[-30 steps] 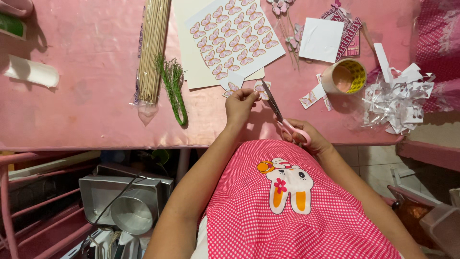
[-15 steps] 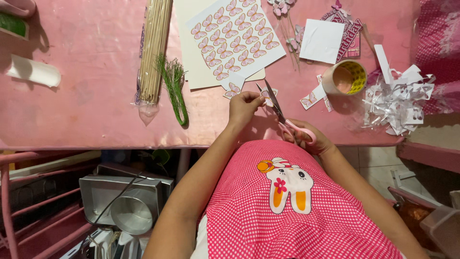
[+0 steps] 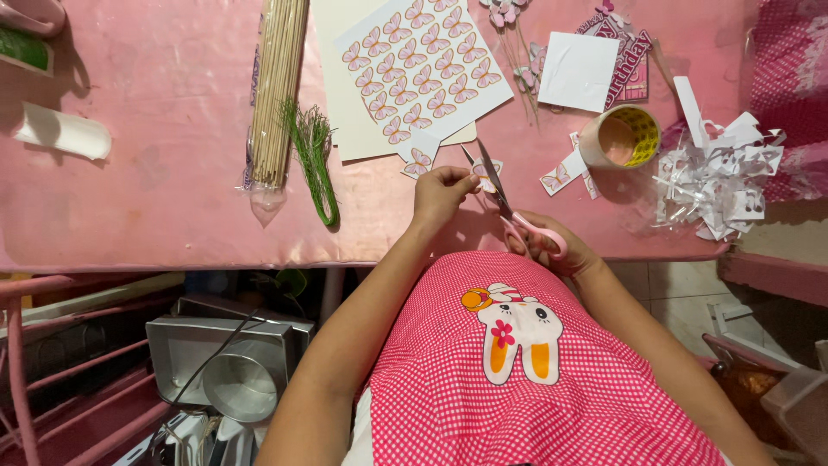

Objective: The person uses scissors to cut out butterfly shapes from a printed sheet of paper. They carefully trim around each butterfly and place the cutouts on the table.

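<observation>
My left hand (image 3: pixel 442 192) pinches a small paper butterfly cutout (image 3: pixel 486 175) just above the near edge of the pink table (image 3: pixel 155 173). My right hand (image 3: pixel 552 250) grips pink-handled scissors (image 3: pixel 509 211), whose blades are parted and point up at the cutout. A printed sheet of pink butterflies (image 3: pixel 423 69) lies just beyond my hands, with one partly cut butterfly (image 3: pixel 420 160) hanging at its lower edge.
A bundle of bamboo skewers (image 3: pixel 276 95) and green wire stems (image 3: pixel 315 164) lie to the left. A tape roll (image 3: pixel 619 138), white card (image 3: pixel 578 71), cut butterfly pieces (image 3: pixel 561 175) and a heap of white paper scraps (image 3: pixel 716 181) sit to the right. A white roll (image 3: pixel 62 131) lies far left.
The scissor blades have opened slightly and shifted around the cutout. Both hands stay in nearly the same place.
</observation>
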